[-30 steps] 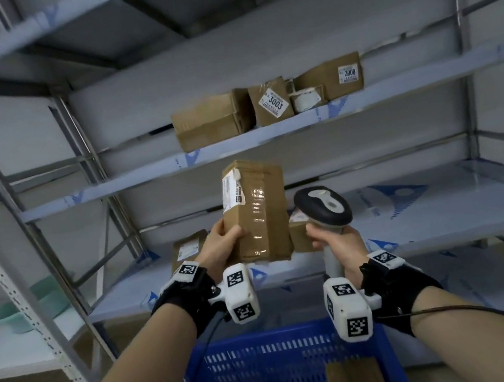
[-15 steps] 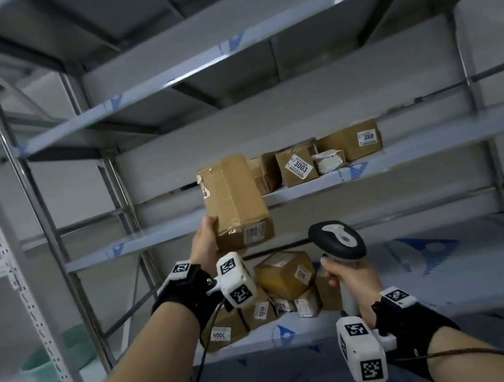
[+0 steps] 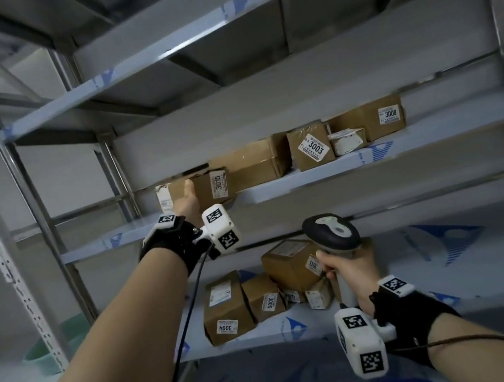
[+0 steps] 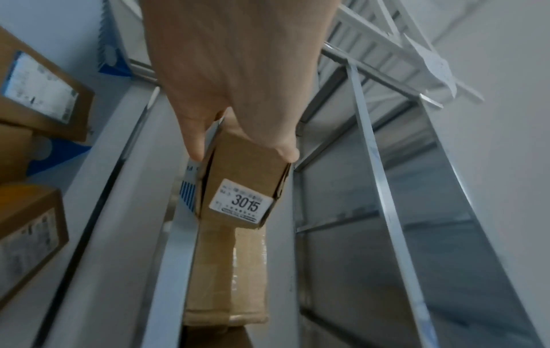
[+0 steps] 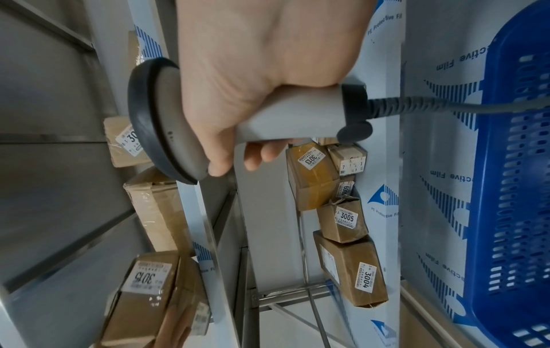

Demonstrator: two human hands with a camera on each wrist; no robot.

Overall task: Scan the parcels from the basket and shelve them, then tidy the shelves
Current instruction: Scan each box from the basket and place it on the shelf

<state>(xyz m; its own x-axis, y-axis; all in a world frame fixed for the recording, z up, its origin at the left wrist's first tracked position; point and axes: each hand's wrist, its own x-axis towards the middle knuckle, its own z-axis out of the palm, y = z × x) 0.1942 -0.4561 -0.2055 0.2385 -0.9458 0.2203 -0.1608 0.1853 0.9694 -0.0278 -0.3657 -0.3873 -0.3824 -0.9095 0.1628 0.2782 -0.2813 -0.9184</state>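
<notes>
While the left hand grips parcel 3015 on the middle shelf, thumb and fingers clamping its sides, it sits just left of the other boxes there. Below that shelf, the right hand is wrapped round the scanner.

Parcel 3015 lies on the shelf, left of parcel 3003.

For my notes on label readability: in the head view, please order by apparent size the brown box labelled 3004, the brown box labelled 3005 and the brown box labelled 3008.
1. Brown cardboard box labelled 3004, largest.
2. Brown cardboard box labelled 3008.
3. Brown cardboard box labelled 3005, smallest.
The 3008 box stands on the higher shelf, farther from the camera, so its true rank is unsure.
</notes>
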